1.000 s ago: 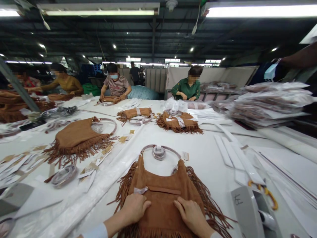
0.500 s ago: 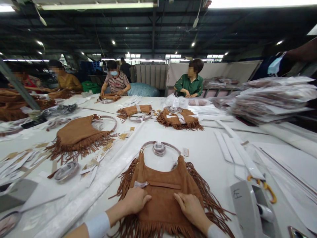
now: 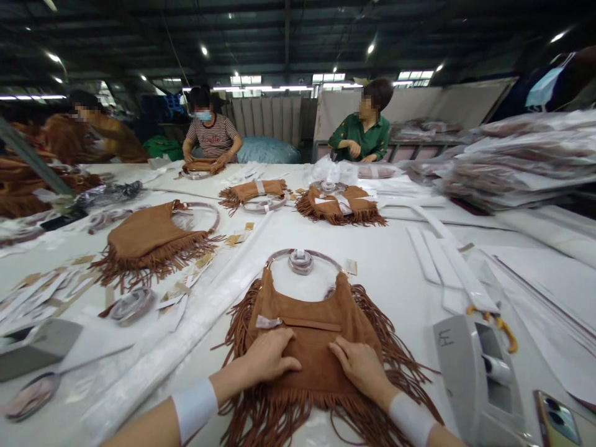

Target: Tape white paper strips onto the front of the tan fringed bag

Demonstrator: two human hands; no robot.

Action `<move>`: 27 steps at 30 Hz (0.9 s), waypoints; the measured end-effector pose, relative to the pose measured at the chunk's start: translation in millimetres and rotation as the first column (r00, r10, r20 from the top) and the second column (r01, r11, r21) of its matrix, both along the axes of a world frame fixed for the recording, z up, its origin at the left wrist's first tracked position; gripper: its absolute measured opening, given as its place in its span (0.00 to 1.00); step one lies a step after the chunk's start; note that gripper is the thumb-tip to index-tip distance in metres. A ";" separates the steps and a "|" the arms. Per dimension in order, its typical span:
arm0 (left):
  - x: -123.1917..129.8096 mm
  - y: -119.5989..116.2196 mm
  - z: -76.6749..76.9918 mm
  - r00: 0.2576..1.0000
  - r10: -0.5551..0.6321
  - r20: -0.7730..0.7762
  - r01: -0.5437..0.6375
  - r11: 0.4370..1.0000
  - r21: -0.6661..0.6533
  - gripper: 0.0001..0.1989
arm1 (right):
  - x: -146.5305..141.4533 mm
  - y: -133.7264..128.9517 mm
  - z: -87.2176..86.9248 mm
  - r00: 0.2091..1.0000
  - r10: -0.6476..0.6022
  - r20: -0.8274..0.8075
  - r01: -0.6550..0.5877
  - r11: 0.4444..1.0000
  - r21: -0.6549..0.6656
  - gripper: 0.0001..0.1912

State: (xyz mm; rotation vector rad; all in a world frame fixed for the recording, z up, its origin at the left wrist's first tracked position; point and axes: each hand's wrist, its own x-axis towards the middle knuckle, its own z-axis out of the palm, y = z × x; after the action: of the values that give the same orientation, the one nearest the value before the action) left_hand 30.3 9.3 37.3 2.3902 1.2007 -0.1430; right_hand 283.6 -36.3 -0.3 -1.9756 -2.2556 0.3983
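Now left hand (image 3: pixel 269 355) farther across fringed bag (image 3: pixel 311 363), thumb and fingers apart (right hand (image 3: pixel 363 367), slightly).

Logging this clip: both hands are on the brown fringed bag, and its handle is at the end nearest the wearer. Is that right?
Not quite: the head view shows the handle at the far end of the brown fringed bag. The left hand and right hand are indeed on it.
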 end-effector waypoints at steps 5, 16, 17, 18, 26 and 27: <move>4.7 -7.2 9.2 0.999 -0.020 0.044 0.023 0.997 -0.073 0.23 | 4.8 -8.7 17.4 0.980 0.080 -0.185 -0.093 0.994 -0.065 0.24; 19.6 -58.8 -4.0 0.992 -0.042 0.116 -0.001 0.938 0.348 0.20 | -27.0 -32.3 35.3 0.940 0.331 -0.079 -0.291 0.903 0.317 0.20; 18.7 -60.5 -7.3 0.991 -0.057 0.122 0.007 0.928 0.372 0.18 | -27.7 -33.7 34.2 0.938 0.339 -0.071 -0.297 0.893 0.339 0.18; 17.8 -61.4 -10.4 0.989 -0.067 0.130 0.012 0.923 0.384 0.15 | -28.2 -34.9 33.0 0.936 0.346 -0.064 -0.302 0.884 0.358 0.17; 11.4 -60.9 -19.2 0.983 -0.131 0.128 0.072 0.918 0.390 0.09 | -30.0 -42.2 22.7 0.906 0.421 0.047 -0.397 0.803 0.444 0.07; 10.8 -60.4 -18.6 0.982 -0.139 0.125 0.082 0.922 0.377 0.10 | -29.7 -42.9 20.3 0.903 0.425 0.065 -0.407 0.795 0.449 0.08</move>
State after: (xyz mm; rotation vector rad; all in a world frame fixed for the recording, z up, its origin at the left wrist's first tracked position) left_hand 41.1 -51.1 18.6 2.7378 1.1001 0.2482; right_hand 253.9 -79.2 20.0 -1.2293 -2.4629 -0.0644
